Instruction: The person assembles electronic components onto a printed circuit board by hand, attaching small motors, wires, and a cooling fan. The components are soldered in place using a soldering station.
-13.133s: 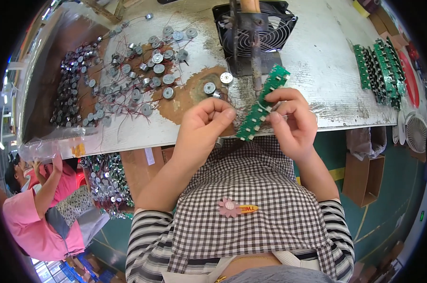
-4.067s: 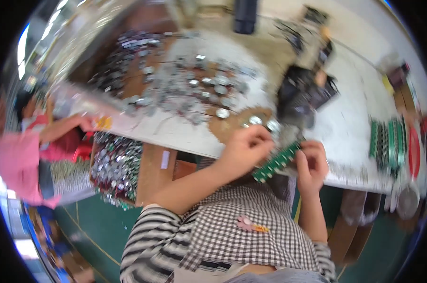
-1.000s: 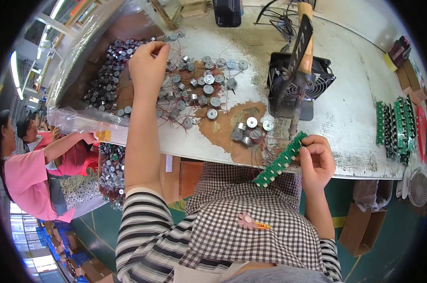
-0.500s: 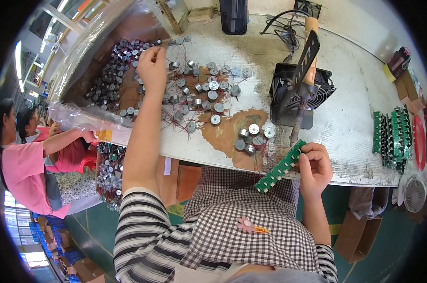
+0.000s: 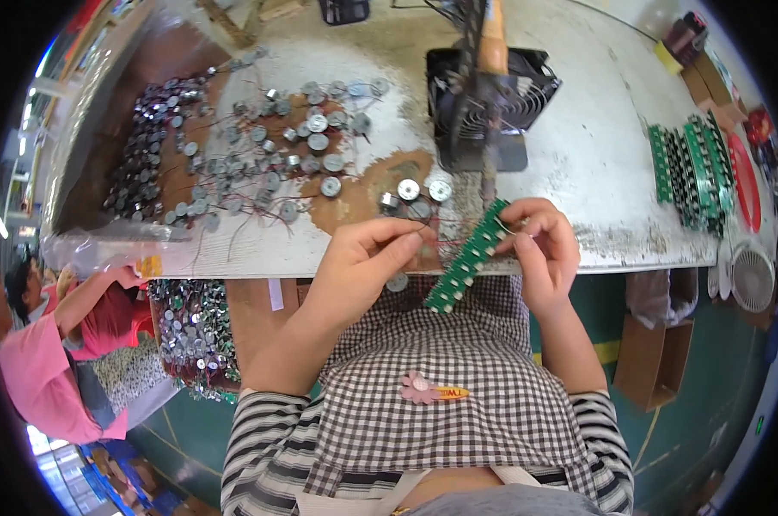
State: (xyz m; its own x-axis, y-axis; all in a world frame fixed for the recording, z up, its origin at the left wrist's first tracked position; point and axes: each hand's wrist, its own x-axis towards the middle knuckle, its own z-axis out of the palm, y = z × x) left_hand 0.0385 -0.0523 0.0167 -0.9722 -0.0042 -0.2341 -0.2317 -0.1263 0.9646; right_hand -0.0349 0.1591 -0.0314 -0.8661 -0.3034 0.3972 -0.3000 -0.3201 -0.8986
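A worn, white-painted tabletop (image 5: 608, 185) fills most of my view, its coating gone in brown patches. To the left, over its edge, I see a co-worker in a pink shirt (image 5: 41, 370).

From the head camera I have the strip of green circuit board with small pale parts (image 5: 465, 268) at the near table edge, slanting from upper right to lower left, its lower end in front of the black-and-white checked apron (image 5: 458, 426). The right hand (image 5: 542, 254) grips it near the upper end. The left hand (image 5: 355, 262) has thumb and forefinger pinched together just left of the board; I cannot tell what is between them.

Small round silver motors with red wires (image 5: 318, 143) lie scattered at left, a few just beyond the left hand. Past the board stands a wooden-handled metal tool (image 5: 493, 43), in front of a square black fan (image 5: 526, 90). Far right, I see upright green circuit boards (image 5: 694, 172) beside a red oval ring (image 5: 744, 185).
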